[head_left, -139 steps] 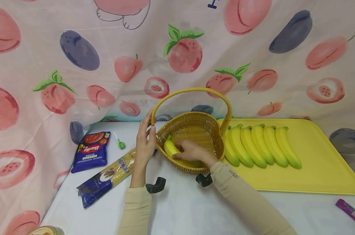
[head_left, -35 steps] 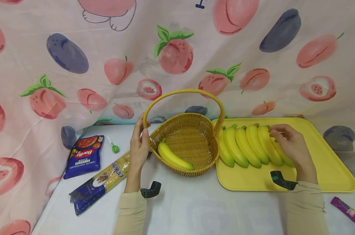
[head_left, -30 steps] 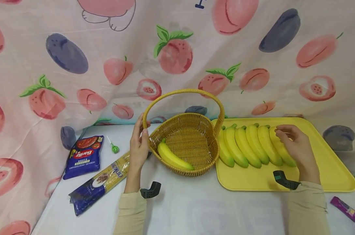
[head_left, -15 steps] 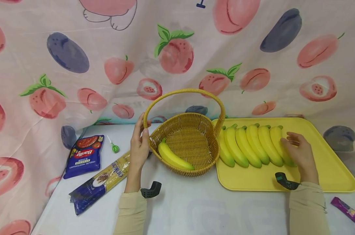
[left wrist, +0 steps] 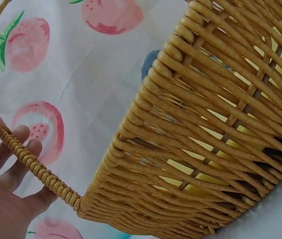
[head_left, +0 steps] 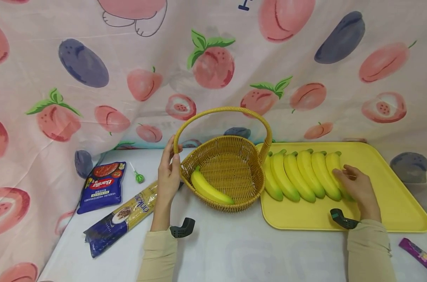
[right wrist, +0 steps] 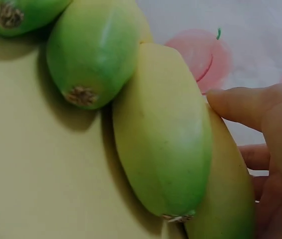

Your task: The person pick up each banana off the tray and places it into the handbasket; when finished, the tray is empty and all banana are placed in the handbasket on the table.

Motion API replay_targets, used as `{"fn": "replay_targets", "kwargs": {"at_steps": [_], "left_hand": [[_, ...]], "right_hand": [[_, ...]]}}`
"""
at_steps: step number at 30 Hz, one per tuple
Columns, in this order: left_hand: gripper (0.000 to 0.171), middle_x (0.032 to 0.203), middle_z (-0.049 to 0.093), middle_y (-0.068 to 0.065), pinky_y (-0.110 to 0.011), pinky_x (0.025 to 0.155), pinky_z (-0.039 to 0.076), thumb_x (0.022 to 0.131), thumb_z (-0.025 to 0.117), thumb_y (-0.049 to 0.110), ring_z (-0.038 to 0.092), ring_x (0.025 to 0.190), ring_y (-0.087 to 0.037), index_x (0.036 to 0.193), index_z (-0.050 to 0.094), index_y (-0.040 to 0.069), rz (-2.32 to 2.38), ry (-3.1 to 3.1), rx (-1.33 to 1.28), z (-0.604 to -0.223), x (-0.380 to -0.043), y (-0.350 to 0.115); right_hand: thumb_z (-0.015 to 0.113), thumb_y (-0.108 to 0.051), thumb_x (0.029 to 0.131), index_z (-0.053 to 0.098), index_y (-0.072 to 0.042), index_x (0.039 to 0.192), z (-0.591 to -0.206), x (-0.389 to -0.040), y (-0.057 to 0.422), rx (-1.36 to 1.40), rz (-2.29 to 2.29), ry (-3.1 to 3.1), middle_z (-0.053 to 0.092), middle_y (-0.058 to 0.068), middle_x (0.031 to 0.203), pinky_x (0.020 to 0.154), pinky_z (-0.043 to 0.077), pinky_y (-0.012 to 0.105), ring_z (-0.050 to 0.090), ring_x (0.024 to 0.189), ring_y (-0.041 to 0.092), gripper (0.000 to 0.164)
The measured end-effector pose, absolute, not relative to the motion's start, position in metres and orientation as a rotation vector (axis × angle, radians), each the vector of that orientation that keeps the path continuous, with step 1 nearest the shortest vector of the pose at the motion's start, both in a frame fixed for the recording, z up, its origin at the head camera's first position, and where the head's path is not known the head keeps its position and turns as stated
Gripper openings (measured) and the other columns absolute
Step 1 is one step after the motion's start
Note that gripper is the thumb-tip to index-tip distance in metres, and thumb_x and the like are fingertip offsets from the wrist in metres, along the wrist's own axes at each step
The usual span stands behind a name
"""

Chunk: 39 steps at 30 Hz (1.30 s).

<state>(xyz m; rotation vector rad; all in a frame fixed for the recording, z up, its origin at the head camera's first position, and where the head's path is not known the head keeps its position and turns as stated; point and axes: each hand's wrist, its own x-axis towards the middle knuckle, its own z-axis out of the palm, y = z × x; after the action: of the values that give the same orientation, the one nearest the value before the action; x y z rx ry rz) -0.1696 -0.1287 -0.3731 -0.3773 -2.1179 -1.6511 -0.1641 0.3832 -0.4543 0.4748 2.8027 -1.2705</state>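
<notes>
My left hand (head_left: 169, 168) holds the side of the handle of the wicker basket (head_left: 234, 164), with the thumb on one side and the fingers on the other in the left wrist view. Inside the basket lies a single banana (head_left: 210, 188). On the yellow tray (head_left: 305, 217) several bananas (head_left: 306, 178) lie in a slanted row. My right hand (head_left: 359, 188) is at the row's rightmost banana (right wrist: 225, 189); the right wrist view shows the thumb tip against its upper edge and the curled fingers along its right side. The banana still lies on the tray.
To the left lie a blue Barilla pouch (head_left: 103, 187), a green lollipop (head_left: 139, 177) and a long pasta packet (head_left: 123, 215), partly behind my left forearm. A purple wrapper (head_left: 418, 252) sits at the right front. A fruit-print cloth (head_left: 213, 51) hangs behind the white table.
Since the oldest frame, my right hand has left the banana in the basket and moved right to the tray. Lately its thumb has come back left onto the end banana. My left hand stays put.
</notes>
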Motion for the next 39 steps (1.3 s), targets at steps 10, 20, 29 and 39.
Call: {"fn": "replay_targets", "kwargs": {"at_steps": [10,20,29,39], "left_hand": [[0.048,0.124,0.054,-0.024,-0.047,0.099,0.037,0.1,0.037,0.001,0.048,0.123,-0.036,0.147,0.032,0.008,-1.646,-2.111,-0.387,-0.373,-0.17,-0.128],[0.047,0.124,0.054,-0.024,-0.053,0.1,0.036,0.1,0.037,0.002,0.048,0.122,-0.036,0.147,0.032,0.007,-1.656,-2.105,-0.395,-0.373,-0.17,-0.128],[0.047,0.124,0.054,-0.024,-0.052,0.1,0.036,0.1,0.037,0.002,0.048,0.122,-0.036,0.147,0.032,0.007,-1.663,-2.104,-0.389,-0.373,-0.17,-0.129],[0.047,0.124,0.054,-0.023,-0.04,0.096,0.037,0.1,0.037,0.002,0.049,0.123,-0.034,0.147,0.032,0.006,-1.666,-2.116,-0.366,-0.371,-0.169,-0.128]], "right_hand": [[0.042,-0.057,0.093,0.014,0.006,0.148,-0.452,-0.166,0.38,0.44,-1.211,2.751,0.024,0.037,0.146,0.1,0.028,0.064,0.027,0.129,0.057,0.088],[0.043,-0.057,0.092,0.014,0.001,0.15,-0.451,-0.164,0.382,0.479,-1.234,2.741,0.025,0.035,0.147,0.1,0.028,0.064,0.027,0.129,0.055,0.087],[0.045,-0.057,0.092,0.013,-0.005,0.151,-0.445,-0.163,0.381,0.501,-1.292,2.753,0.025,0.034,0.147,0.095,0.035,0.057,0.031,0.128,0.05,0.085],[0.045,-0.054,0.093,0.01,-0.007,0.152,-0.434,-0.163,0.375,0.422,-1.281,2.784,0.026,0.033,0.145,0.086,0.04,0.049,0.033,0.124,0.047,0.083]]}}
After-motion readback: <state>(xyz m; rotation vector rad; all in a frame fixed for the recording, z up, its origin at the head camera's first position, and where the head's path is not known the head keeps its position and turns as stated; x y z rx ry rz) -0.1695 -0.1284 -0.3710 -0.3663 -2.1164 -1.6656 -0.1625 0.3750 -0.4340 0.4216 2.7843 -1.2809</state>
